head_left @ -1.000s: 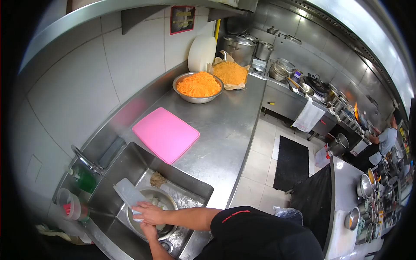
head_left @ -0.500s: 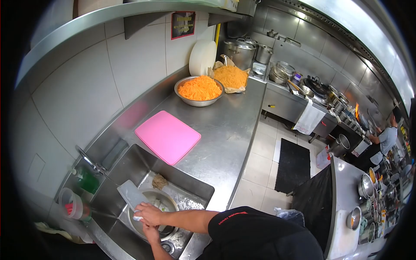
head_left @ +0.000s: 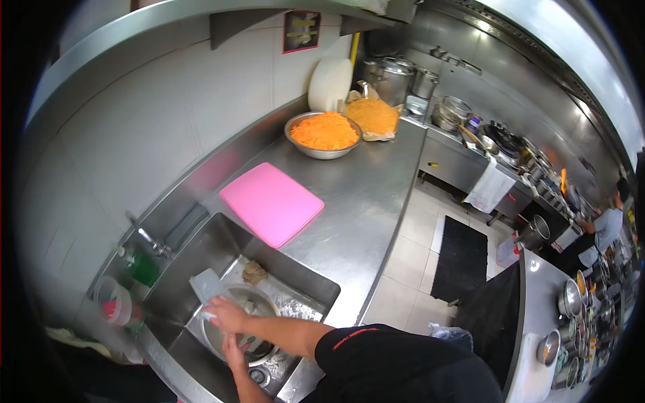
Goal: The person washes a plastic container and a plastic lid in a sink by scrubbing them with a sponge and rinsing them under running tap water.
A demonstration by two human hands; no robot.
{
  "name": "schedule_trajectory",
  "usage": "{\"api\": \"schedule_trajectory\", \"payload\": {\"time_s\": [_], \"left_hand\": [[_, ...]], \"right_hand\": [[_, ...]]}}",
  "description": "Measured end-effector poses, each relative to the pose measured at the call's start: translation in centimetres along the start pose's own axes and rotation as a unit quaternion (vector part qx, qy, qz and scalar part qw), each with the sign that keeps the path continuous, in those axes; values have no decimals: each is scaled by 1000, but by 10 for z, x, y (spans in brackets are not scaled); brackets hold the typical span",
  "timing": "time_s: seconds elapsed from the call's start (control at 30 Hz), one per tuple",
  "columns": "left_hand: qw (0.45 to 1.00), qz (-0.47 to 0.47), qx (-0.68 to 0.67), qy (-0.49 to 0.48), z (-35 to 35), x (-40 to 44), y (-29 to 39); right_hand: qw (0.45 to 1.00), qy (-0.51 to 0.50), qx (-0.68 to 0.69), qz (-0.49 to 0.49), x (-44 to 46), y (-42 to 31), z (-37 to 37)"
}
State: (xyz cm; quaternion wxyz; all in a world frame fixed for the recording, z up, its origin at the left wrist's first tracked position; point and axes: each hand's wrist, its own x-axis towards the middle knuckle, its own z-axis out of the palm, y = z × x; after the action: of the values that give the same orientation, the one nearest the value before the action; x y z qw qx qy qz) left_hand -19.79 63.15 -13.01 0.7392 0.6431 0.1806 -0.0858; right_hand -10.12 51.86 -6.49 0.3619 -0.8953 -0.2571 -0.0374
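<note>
Both hands are together over a round metal bowl (head_left: 274, 307) in the sink (head_left: 185, 319). A broad flat grey blade, like a cleaver (head_left: 207, 285), sticks out past them towards the tap. My right hand (head_left: 227, 316) is closed over its near end, with a small whitish pad (head_left: 209, 316) under the fingers. My left hand (head_left: 235, 350) is just below, fingers curled up against the right hand, where the handle would be; the handle itself is hidden. Pale things I cannot make out lie in the bowl. A brown crumpled scrubber (head_left: 254, 273) lies beside it.
A pink cutting board (head_left: 272, 204) lies on the steel counter (head_left: 359, 215). Behind it are a bowl of shredded carrot (head_left: 324, 131) and a paper-lined heap of orange crumbs (head_left: 371, 118). Green soap (head_left: 140, 266) and a plastic tub (head_left: 113, 301) flank the tap (head_left: 148, 240). A co-worker (head_left: 605, 225) stands at the stove.
The view has shifted, so the scene sits a little further right. My hands stay together at the blade, with the right hand moved slightly along it and blurred.
</note>
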Motion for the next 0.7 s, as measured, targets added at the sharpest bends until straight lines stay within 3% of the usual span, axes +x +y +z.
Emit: {"api": "schedule_trajectory", "payload": {"time_s": [0.07,0.13,0.17,0.23,0.27,0.33,0.43,0.5,0.57,0.63,0.7], "left_hand": [[997,-42,15,68,11,-13,17],[995,-19,20,97,2,-3,9],[987,10,34,155,9,-13,30],[980,26,107,163,-1,-2,31],[940,118,234,219,-11,16,7],[967,24,195,163,-5,2,39],[963,30,223,148,-10,7,26],[974,12,180,140,1,-6,46],[973,35,158,163,3,-3,50],[960,86,162,210,-2,9,33],[963,28,169,209,-5,12,48]], "right_hand": [[1000,9,17,-24,11,27,10],[999,-5,-3,-41,13,40,3],[998,7,-36,-56,12,44,3],[995,-5,-101,-19,-11,28,-6],[991,-41,-124,-14,-26,11,-11],[986,-77,-139,-54,-44,-3,-15],[974,-98,-196,-57,-22,19,-17],[984,-71,-150,59,26,43,-16],[981,-54,-172,79,57,62,-14],[975,-25,-219,-1,41,56,4],[975,-29,-214,-51,3,34,9]]}}
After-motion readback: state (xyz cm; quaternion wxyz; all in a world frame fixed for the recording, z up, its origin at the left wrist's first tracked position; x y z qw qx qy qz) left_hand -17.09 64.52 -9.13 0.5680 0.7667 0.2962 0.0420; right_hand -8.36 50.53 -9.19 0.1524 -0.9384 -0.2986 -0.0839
